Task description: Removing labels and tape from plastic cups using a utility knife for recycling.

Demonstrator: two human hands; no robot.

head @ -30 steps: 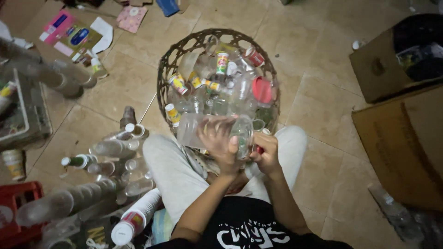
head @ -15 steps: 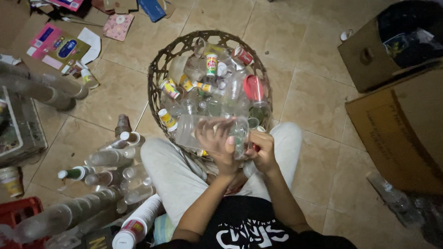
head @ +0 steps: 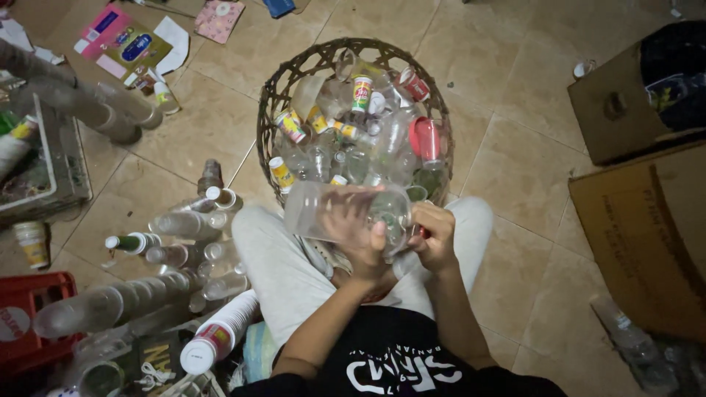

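I sit on the floor with a clear plastic bottle (head: 316,209) held sideways over my lap. My left hand (head: 360,235) grips the bottle's body from below. My right hand (head: 434,234) is closed at the bottle's right end; what it pinches there is hidden. Just beyond my knees stands a round woven basket (head: 273,95) filled with several clear plastic bottles and small labelled cups (head: 360,92).
Stacks of clear plastic cups (head: 176,254) lie on the tiles at my left, beside a red crate (head: 26,312). Cardboard boxes (head: 640,103) stand at the right. Coloured packets and paper (head: 121,44) lie at the far left. A tray (head: 44,165) sits at the left edge.
The bottle has turned and slid leftward across my lap. Both hands keep their hold on it. The camera has tilted slightly, shifting the basket in view.
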